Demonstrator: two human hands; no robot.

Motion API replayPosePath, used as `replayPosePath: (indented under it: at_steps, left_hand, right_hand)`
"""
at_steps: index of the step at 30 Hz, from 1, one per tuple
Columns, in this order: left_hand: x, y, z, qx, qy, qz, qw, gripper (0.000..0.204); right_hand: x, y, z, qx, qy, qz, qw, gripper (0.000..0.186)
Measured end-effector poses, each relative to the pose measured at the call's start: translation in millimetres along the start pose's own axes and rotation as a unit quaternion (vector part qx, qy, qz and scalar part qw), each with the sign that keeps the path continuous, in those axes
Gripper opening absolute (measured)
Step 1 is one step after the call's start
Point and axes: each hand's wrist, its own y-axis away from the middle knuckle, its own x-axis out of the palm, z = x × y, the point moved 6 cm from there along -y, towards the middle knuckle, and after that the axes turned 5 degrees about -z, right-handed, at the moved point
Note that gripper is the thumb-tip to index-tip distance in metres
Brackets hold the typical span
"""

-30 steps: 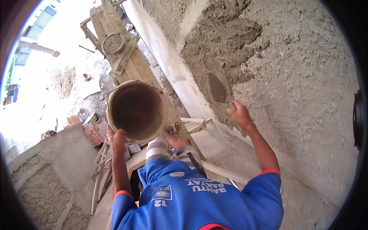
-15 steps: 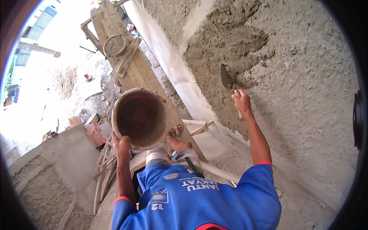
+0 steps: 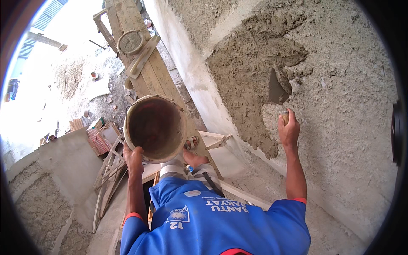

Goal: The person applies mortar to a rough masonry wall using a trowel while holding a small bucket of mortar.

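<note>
My left hand (image 3: pixel 134 157) grips the lower-left side of a large round bucket (image 3: pixel 183 129), whose inside is dark and stained. My right hand (image 3: pixel 289 127) is closed round the handle of a pointed trowel (image 3: pixel 278 87); its blade lies against wet mortar on the rough wall to the right. The darker patch of fresh mortar (image 3: pixel 238 85) covers part of that wall, with coarse lumps beside the blade.
A wooden plank walkway (image 3: pixel 168 87) under my feet carries a round pan (image 3: pixel 130 41) and a long float (image 3: pixel 142 59). Loose timbers (image 3: pixel 108 178) lean at lower left near red tiles (image 3: pixel 100 142). A bright, rubble-strewn ground (image 3: pixel 70 85) lies below on the left.
My right hand has moved right, turning the trowel; the wet mortar now reaches a little farther right round the blade. My left hand still holds the bucket, slightly shifted.
</note>
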Motion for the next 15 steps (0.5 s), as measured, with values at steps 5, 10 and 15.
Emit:
replayPosePath:
  at_steps: [5, 10, 15]
  left_hand:
    - [-0.9, -9.1, 12.7, 0.007, 0.029, 0.000, 1.000, 0.060]
    - [-11.9, -13.1, 30.1, -0.017, 0.060, 0.000, 0.998, 0.063]
    - [-20.7, -11.5, 35.3, 0.014, 0.023, -0.022, 0.999, 0.064]
  right_hand:
    - [-8.2, 17.8, 76.6, -0.055, -0.059, 0.139, 0.987, 0.036]
    - [0.7, 48.9, 138.1, -0.202, -0.216, 0.280, 0.913, 0.036]
    - [53.3, 60.5, 128.4, -0.217, -0.388, 0.450, 0.775, 0.037]
